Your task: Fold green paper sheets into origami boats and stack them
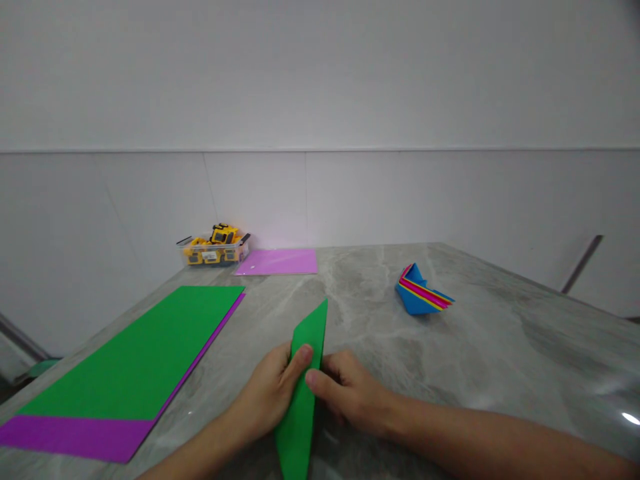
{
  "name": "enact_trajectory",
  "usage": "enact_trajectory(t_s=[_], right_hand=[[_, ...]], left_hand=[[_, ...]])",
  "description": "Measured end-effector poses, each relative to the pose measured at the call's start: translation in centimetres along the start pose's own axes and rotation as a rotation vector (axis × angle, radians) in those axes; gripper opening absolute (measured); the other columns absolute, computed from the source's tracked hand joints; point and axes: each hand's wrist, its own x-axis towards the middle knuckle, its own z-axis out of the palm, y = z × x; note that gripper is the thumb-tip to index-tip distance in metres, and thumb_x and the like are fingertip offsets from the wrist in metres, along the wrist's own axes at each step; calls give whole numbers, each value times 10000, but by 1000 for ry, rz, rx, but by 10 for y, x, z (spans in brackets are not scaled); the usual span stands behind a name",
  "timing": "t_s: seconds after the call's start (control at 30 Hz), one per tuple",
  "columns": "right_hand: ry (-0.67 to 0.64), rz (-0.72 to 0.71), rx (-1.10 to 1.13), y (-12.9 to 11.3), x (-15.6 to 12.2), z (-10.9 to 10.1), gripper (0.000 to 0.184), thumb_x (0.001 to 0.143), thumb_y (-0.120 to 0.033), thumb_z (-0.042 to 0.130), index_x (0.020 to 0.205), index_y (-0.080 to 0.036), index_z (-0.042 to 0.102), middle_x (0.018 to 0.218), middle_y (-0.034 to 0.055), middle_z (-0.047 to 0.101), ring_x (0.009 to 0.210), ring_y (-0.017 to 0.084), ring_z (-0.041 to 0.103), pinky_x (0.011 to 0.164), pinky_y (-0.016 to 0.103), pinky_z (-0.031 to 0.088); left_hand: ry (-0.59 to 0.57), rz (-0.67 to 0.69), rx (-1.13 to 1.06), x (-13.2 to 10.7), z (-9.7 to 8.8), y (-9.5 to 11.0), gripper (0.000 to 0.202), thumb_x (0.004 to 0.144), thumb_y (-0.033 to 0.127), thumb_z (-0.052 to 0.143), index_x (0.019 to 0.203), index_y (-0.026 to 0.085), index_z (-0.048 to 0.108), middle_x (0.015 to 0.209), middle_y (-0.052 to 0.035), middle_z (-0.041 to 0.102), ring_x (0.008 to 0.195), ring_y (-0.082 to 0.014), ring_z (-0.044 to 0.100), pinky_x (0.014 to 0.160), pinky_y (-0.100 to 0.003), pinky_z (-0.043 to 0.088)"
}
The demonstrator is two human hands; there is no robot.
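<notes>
A narrow folded green paper [307, 347] lies on the grey marble table [500, 347], pointing away from me with its tip near the table's middle. My left hand [273, 390] grips its left edge, thumb pressed on top of the paper. My right hand [345, 390] holds the right edge, fingers curled and thumb touching the fold. Both hands meet at the paper's middle.
A large green sheet [140, 353] lies on a purple sheet [75, 437] at the left. A pink sheet [277, 262] and a clear box with a yellow toy vehicle [216, 245] sit by the wall. A stack of folded coloured paper boats [423, 292] rests at the right.
</notes>
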Motion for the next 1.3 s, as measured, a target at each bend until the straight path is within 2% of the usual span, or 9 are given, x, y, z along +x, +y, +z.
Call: enact_trajectory(t_s=[0.17,0.33,0.47,0.57,0.63,0.83,1.07,1.17,1.3], right_hand=[[-38,-85,-46,-5,1,4,500,931,-505,400,547,-184,405,451,-41,386,409,69,330,397,210,206],[-56,-105,-2,-6,-1,8,504,936,-440,391,503,-181,407,419,-41,379,388,65,344,395,197,248],[25,-27,28,-2,0,11,465,919,-372,428,496,-180,409,428,-45,373,391,62,325,393,198,239],[81,21,21,1,2,12,417,898,-304,454,503,-175,433,441,-44,381,401,64,328,395,200,232],[66,53,50,2,2,13,387,882,-280,471,509,-175,455,441,-43,397,394,67,346,389,201,239],[87,149,238,4,2,16,399,920,-414,437,595,-187,486,463,-49,423,366,73,369,368,200,278],[261,135,82,0,3,15,421,903,-464,457,577,-198,467,469,-24,437,418,101,419,398,221,297],[240,62,181,1,2,17,432,897,-537,441,627,-202,478,493,-36,420,418,95,391,401,225,297],[154,56,321,1,1,18,505,840,-663,446,628,-205,467,466,-53,398,381,79,341,376,220,281]], left_hand=[[190,-65,129,1,7,2,610,855,704,323,532,206,465,501,12,433,503,-156,419,481,-266,327],[196,-84,232,1,10,7,668,859,722,250,483,210,454,472,4,417,469,-157,408,466,-277,269],[241,-78,229,6,9,3,661,840,744,284,454,224,414,444,16,371,445,-149,361,453,-277,235],[308,-48,243,8,7,1,638,869,690,317,464,219,465,453,-11,453,460,-169,415,469,-280,247],[288,-56,270,7,7,2,640,898,646,294,463,219,489,449,-31,496,453,-181,453,468,-283,256],[95,-51,201,8,12,3,649,920,610,273,457,216,499,438,-36,545,438,-179,506,469,-263,295],[335,69,491,13,11,6,481,901,469,470,523,211,622,485,-60,597,442,-191,501,512,-290,207],[287,64,379,12,10,10,557,923,506,402,481,211,570,465,-56,584,442,-187,502,491,-280,244],[126,-54,136,14,12,11,637,908,628,314,491,201,535,438,-40,564,434,-183,521,451,-262,304]])
